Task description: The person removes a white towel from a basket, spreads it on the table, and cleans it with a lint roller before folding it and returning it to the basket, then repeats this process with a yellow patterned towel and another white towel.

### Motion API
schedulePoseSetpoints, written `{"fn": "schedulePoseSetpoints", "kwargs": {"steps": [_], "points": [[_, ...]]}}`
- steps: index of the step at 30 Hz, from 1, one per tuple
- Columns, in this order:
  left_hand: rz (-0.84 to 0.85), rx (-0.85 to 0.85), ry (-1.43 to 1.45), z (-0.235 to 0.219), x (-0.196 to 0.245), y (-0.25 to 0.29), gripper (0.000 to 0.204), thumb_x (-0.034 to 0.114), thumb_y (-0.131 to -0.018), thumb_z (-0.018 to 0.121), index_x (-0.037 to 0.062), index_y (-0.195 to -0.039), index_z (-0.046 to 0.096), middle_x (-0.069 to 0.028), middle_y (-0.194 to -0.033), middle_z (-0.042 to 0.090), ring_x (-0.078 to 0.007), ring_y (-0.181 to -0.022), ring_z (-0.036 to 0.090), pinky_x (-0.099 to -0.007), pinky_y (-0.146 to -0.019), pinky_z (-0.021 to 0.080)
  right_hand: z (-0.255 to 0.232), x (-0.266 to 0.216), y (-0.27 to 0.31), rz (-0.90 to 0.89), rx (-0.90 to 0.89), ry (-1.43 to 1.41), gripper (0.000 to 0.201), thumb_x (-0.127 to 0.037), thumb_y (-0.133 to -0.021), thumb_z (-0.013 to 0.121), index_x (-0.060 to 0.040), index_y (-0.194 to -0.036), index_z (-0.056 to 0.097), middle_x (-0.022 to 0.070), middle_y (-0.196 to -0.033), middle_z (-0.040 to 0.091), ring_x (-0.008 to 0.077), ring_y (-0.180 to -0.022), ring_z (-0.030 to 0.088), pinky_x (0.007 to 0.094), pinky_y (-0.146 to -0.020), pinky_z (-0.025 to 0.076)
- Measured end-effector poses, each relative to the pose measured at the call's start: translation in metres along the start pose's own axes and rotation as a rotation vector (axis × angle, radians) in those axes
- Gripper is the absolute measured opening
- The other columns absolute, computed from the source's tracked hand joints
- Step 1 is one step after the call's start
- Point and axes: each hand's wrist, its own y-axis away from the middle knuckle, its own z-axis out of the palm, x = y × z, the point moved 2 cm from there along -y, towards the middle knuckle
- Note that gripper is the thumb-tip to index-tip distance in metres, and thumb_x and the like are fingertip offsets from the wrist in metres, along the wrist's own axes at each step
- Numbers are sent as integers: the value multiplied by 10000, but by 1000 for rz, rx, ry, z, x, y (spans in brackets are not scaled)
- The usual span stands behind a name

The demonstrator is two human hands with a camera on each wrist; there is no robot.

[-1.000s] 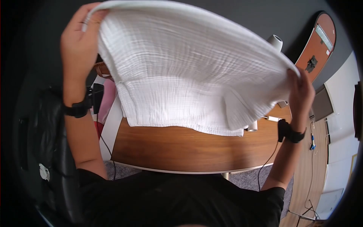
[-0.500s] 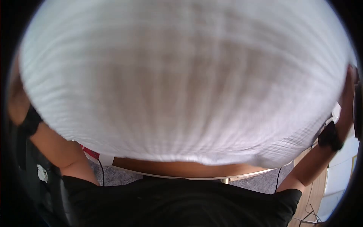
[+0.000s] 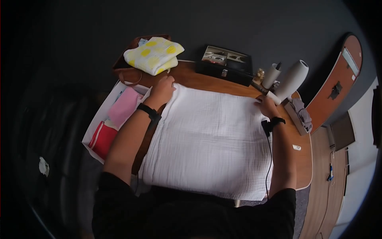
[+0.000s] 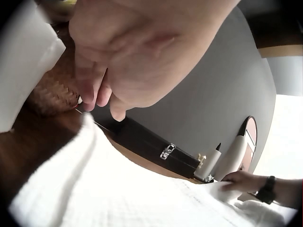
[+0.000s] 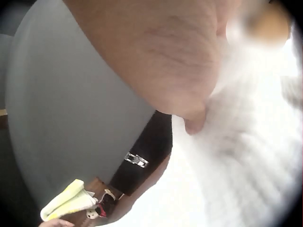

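Note:
A white muslin cloth (image 3: 211,135) with a crinkled weave lies spread over the table, its near edge hanging over the front. At its far left corner, my left hand (image 3: 163,91) pinches the edge; the left wrist view shows the cloth's raised corner right at the fingertips (image 4: 88,105). My right hand (image 3: 267,106) grips the far right corner, where the fabric rises into the palm in the right wrist view and most fingers are hidden. Both arms reach forward, one along each side of the cloth.
Behind the left hand, a folded yellow-spotted cloth (image 3: 155,55) sits on a brown basket (image 3: 123,59). A black glasses case (image 3: 225,67) stands at the back. White vase (image 3: 292,79) and grey box (image 3: 300,115) are right; a white box (image 3: 89,137) of folded fabrics is left.
The cloth was held up, then billowed close before the head camera. Now it has come down onto the table, with both hands lowered and stretched forward at its far corners.

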Motion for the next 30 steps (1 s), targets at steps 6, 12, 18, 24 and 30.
{"fn": "schedulePoseSetpoints", "kwargs": {"steps": [6, 12, 18, 24, 30], "points": [[-263, -289, 35, 8, -13, 12, 314, 244, -986, 767, -6, -1150, 671, -260, -1211, 716, -457, -1118, 692, -528, -947, 558, 16, 20, -3, 94, 101, 35, 358, -197, -927, 797, 31, -1202, 761, 239, -1144, 794, 378, -1093, 761, 436, -961, 582], [-344, -245, -6, 44, -33, 15, 450, 331, -969, 801, -45, -1188, 685, -285, -1175, 743, -439, -1084, 728, -474, -972, 572, 18, 39, 19, 136, 203, 131, 468, -170, -880, 817, 0, -1299, 697, 256, -1324, 678, 456, -1270, 641, 465, -1060, 541], [-396, -145, -51, 67, -40, 4, 559, 359, -932, 832, -96, -1200, 649, -339, -1255, 700, -471, -1173, 700, -513, -1015, 563, 18, 58, 34, 315, 211, -31, 592, -175, -879, 813, -3, -1413, 625, 242, -1241, 707, 393, -1143, 710, 444, -972, 586], [-457, -119, 128, 80, -57, -1, 586, 316, -842, 908, -57, -1218, 657, -279, -1252, 694, -427, -1214, 657, -466, -1030, 549, -1, 34, 41, 461, 37, -272, 625, -238, -907, 831, 3, -1440, 613, 172, -1095, 748, 229, -726, 756, 363, -644, 601], [-377, -44, 171, 72, -41, -4, 565, 215, -838, 910, -18, -1279, 643, -231, -1266, 655, -384, -1221, 645, -448, -1066, 536, 6, 45, 34, 368, 150, -265, 614, -221, -911, 840, -40, -1455, 621, 176, -1165, 735, 257, -956, 762, 380, -795, 611]]}}
